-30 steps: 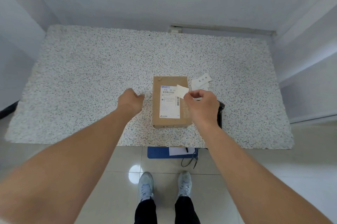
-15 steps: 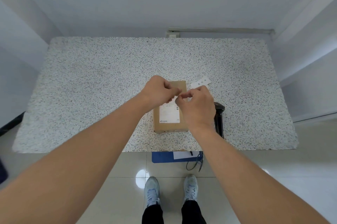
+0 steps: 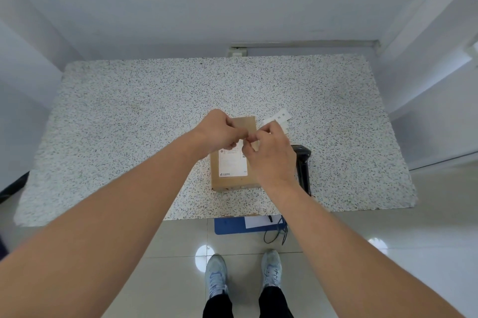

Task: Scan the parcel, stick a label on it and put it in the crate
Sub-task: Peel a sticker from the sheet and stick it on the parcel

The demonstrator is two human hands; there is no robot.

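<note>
Over a parcel (image 3: 234, 162) lying near the counter's (image 3: 129, 123) front edge, a left hand (image 3: 219, 131) and right hand (image 3: 271, 152) met fingertip to fingertip, pinching a small label almost entirely hidden between them. Peeling slowly should keep it from curling. A scanner (image 3: 302, 162) lay just beside, right.

Speckled white stone-look table (image 3: 129, 136) shoved against pale bluish walls (image 3: 181, 15), glossy light floor tiles (image 3: 388, 227) underneath (round lamp glare (image 3: 203, 254) bouncing off one), blue mat (image 3: 229, 226) peeking out below.
</note>
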